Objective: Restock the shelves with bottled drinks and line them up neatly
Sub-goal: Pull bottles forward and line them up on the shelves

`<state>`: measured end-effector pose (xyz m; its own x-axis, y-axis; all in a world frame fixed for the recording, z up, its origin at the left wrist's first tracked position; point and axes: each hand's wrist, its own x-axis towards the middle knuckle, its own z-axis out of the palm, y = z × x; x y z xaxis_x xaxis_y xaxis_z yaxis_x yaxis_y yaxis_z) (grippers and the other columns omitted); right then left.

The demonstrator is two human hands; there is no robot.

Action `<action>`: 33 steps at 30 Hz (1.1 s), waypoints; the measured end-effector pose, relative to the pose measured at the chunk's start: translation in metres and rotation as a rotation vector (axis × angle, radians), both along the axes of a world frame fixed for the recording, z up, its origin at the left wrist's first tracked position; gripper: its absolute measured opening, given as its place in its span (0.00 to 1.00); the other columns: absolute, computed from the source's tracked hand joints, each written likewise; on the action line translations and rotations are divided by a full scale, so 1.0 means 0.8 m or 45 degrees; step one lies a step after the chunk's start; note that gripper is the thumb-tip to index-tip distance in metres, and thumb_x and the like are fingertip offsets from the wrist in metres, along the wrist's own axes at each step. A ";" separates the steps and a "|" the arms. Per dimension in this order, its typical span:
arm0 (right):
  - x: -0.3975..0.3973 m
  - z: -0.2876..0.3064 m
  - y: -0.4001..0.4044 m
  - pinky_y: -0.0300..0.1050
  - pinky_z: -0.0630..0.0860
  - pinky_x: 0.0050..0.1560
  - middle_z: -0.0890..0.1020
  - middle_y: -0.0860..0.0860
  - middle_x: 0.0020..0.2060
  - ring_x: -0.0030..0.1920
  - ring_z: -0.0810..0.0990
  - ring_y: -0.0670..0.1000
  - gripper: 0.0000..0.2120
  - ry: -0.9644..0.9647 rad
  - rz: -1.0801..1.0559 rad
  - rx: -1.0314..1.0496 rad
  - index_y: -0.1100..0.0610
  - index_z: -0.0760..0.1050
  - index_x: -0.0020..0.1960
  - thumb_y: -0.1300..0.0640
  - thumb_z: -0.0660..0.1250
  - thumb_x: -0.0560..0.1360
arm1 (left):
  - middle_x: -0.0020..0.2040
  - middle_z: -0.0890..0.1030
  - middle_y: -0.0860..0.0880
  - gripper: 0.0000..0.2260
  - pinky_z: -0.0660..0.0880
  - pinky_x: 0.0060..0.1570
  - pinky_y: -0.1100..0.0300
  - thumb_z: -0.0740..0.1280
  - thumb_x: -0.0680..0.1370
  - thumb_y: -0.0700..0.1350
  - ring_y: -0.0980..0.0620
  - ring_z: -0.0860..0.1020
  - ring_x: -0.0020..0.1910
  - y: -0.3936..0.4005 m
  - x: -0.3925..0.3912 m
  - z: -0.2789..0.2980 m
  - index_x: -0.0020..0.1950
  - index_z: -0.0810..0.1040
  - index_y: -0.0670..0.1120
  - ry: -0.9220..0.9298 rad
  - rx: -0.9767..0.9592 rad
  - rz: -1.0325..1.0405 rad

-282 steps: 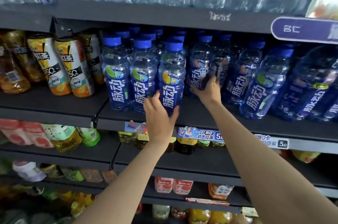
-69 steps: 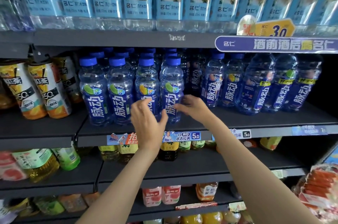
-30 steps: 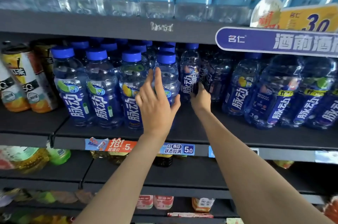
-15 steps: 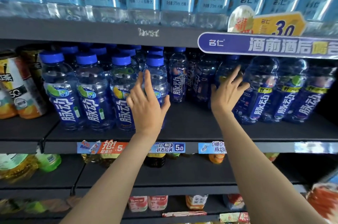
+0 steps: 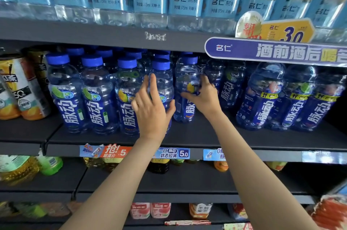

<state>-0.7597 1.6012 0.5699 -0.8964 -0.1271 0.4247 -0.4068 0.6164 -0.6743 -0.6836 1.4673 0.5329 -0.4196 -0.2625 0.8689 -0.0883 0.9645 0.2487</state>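
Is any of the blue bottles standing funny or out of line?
Yes. The bottle under the right hand sits further back than the front row of four, leaving a bare patch of shelf in front. Nothing looks spilled or broken.

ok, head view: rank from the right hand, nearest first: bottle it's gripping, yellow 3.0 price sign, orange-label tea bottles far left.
1. Gripped bottle, under the right hand fingers.
2. Yellow 3.0 price sign, up and to the right, on the upper shelf's edge.
3. Orange-label tea bottles, far left, past the left hand.

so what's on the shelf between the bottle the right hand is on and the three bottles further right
In the head view, a few more blue bottles stand set back there; the shelf in front of them is bare.
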 end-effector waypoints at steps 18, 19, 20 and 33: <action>0.009 -0.054 -0.031 0.57 0.68 0.62 0.70 0.56 0.63 0.64 0.66 0.58 0.38 -0.073 -0.213 -0.079 0.61 0.62 0.67 0.45 0.74 0.67 | 0.65 0.72 0.39 0.33 0.61 0.55 0.54 0.59 0.73 0.58 0.46 0.66 0.60 0.001 -0.001 0.000 0.71 0.59 0.40 -0.020 -0.011 0.031; 0.005 -0.053 -0.025 0.56 0.68 0.63 0.71 0.56 0.62 0.63 0.68 0.57 0.37 -0.083 -0.162 -0.149 0.61 0.63 0.66 0.44 0.74 0.67 | 0.65 0.72 0.39 0.33 0.61 0.56 0.54 0.59 0.73 0.58 0.46 0.66 0.60 0.000 -0.001 0.000 0.71 0.59 0.40 -0.018 -0.008 0.027; 0.002 -0.051 -0.017 0.55 0.68 0.63 0.72 0.56 0.60 0.62 0.69 0.57 0.35 -0.080 -0.108 -0.268 0.61 0.65 0.65 0.43 0.73 0.67 | 0.65 0.72 0.39 0.33 0.61 0.56 0.54 0.59 0.73 0.58 0.46 0.65 0.60 0.000 -0.002 -0.001 0.71 0.58 0.40 -0.021 -0.005 0.021; -0.086 -0.037 0.004 0.56 0.67 0.64 0.58 0.64 0.70 0.68 0.63 0.65 0.40 -0.307 -0.710 -0.178 0.64 0.52 0.71 0.53 0.72 0.70 | 0.65 0.72 0.39 0.33 0.60 0.57 0.54 0.63 0.73 0.57 0.46 0.65 0.61 0.001 -0.003 -0.003 0.71 0.57 0.41 0.005 0.029 -0.025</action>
